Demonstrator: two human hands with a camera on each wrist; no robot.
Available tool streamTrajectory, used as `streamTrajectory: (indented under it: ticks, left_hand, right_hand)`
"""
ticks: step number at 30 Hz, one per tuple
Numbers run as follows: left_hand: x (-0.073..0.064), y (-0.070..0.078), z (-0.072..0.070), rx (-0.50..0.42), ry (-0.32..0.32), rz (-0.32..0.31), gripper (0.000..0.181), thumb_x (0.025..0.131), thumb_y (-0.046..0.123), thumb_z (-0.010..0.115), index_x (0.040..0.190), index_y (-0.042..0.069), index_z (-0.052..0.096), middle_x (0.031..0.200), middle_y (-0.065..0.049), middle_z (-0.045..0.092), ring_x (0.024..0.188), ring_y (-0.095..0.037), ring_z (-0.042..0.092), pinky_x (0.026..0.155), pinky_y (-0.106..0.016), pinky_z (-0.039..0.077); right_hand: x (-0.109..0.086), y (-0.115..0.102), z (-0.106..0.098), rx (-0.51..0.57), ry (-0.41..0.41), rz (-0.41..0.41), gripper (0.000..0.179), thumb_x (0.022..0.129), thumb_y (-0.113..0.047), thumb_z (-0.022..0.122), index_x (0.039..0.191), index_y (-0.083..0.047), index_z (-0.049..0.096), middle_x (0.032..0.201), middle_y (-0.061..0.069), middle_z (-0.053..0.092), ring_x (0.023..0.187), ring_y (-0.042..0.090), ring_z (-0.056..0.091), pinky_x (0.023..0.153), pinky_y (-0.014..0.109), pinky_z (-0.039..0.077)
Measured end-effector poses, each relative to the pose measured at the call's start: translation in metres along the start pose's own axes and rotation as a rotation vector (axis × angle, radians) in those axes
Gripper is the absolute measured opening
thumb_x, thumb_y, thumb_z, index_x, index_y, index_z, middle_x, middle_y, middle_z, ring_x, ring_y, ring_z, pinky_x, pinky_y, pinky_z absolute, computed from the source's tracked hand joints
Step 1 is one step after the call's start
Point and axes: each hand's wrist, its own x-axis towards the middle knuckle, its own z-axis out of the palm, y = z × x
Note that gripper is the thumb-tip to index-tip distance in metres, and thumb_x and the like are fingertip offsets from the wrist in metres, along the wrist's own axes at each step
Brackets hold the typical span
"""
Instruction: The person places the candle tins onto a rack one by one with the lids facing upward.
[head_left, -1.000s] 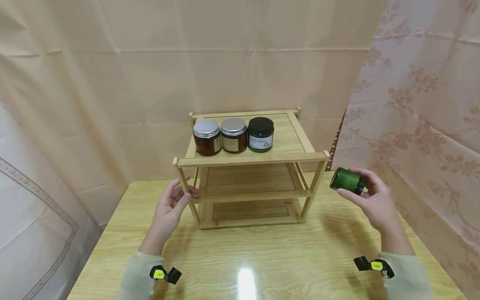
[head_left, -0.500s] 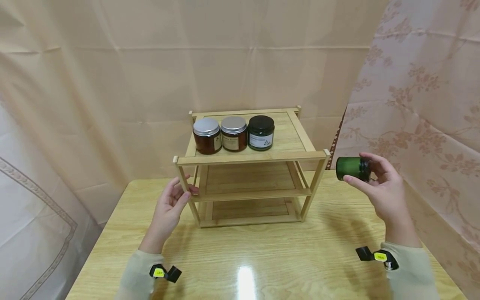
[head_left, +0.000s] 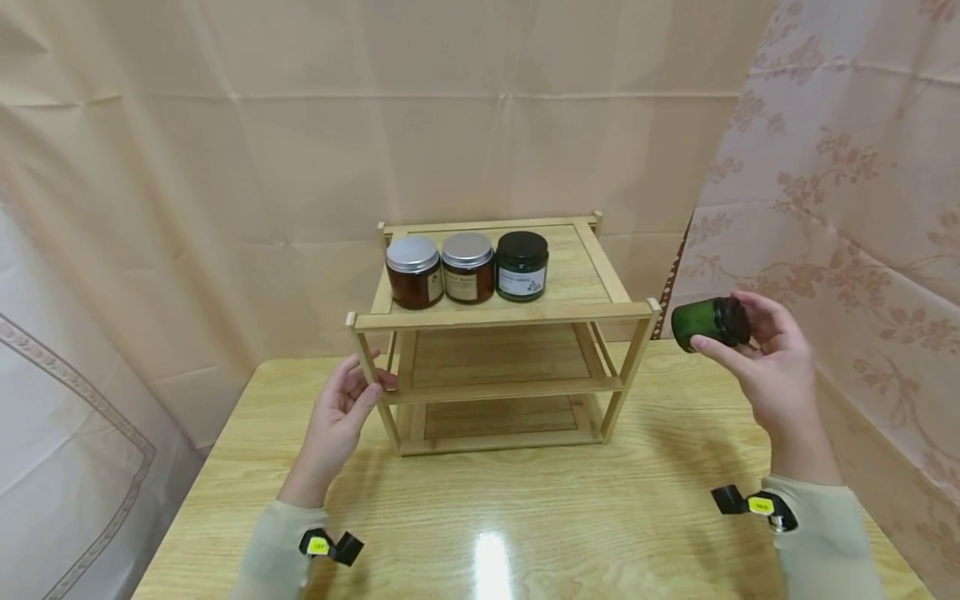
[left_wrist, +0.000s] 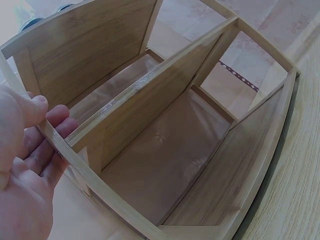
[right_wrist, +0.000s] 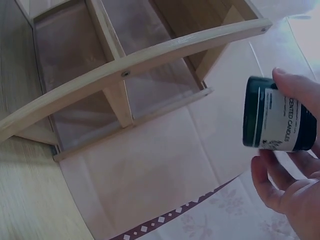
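Observation:
My right hand (head_left: 780,367) holds a green glass scented candle jar (head_left: 697,323) with a black lid, tilted on its side in the air to the right of the rack. Its white label, reading "CENTED CANDLES", faces the right wrist camera. My left hand (head_left: 341,417) grips the front left post of a three-tier wooden rack (head_left: 502,315), thumb in front and fingers behind, level with the middle shelf. On the top shelf stand two brown jars, the left jar (head_left: 414,279) and the middle jar (head_left: 468,275), both with silver lids. Beside them is a dark green jar (head_left: 522,271) with a black lid.
The rack stands on a light wood-grain table (head_left: 420,517). A beige curtain (head_left: 300,167) hangs behind it, and a pink floral cloth (head_left: 840,208) hangs at the right. White cloth (head_left: 67,433) lies at the left.
My right hand has risen and moved slightly right with the green candle jar, whose lid end has turned upward. The left hand and the rack have stayed put.

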Motion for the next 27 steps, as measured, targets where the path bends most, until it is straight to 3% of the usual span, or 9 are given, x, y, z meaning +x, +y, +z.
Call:
streamTrajectory:
  ticks: [11, 18, 27]
  left_hand:
    - [0.001, -0.001, 0.000, -0.001, 0.005, 0.001, 0.047, 0.106, 0.004, 0.048, 0.151, 0.012, 0.041, 0.119, -0.027, 0.061, 0.113, -0.025, 0.064, 0.101, -0.030, 0.051]
    - [0.000, 0.000, 0.001, -0.003, 0.004, -0.002, 0.047, 0.106, 0.005, 0.049, 0.152, 0.013, 0.041, 0.120, -0.026, 0.061, 0.114, -0.025, 0.064, 0.101, -0.031, 0.051]
    - [0.000, 0.001, 0.001, -0.006, 0.005, -0.006, 0.047, 0.106, 0.005, 0.049, 0.151, 0.013, 0.041, 0.120, -0.026, 0.061, 0.114, -0.025, 0.064, 0.101, -0.031, 0.051]
  right_hand:
    - [0.012, -0.008, 0.011, -0.063, -0.023, -0.070, 0.074, 0.075, 0.016, 0.081, 0.141, -0.006, 0.056, 0.126, 0.005, 0.060, 0.108, 0.013, 0.062, 0.082, 0.013, 0.053]
    - [0.022, -0.023, 0.022, 0.084, -0.029, -0.089, 0.076, 0.075, 0.019, 0.079, 0.140, -0.006, 0.049, 0.122, 0.010, 0.065, 0.107, 0.018, 0.064, 0.085, 0.015, 0.054]
    - [0.038, -0.041, 0.038, 0.078, 0.005, -0.135, 0.068, 0.073, 0.014, 0.083, 0.133, -0.004, 0.055, 0.120, 0.013, 0.065, 0.107, 0.021, 0.063, 0.084, 0.016, 0.052]
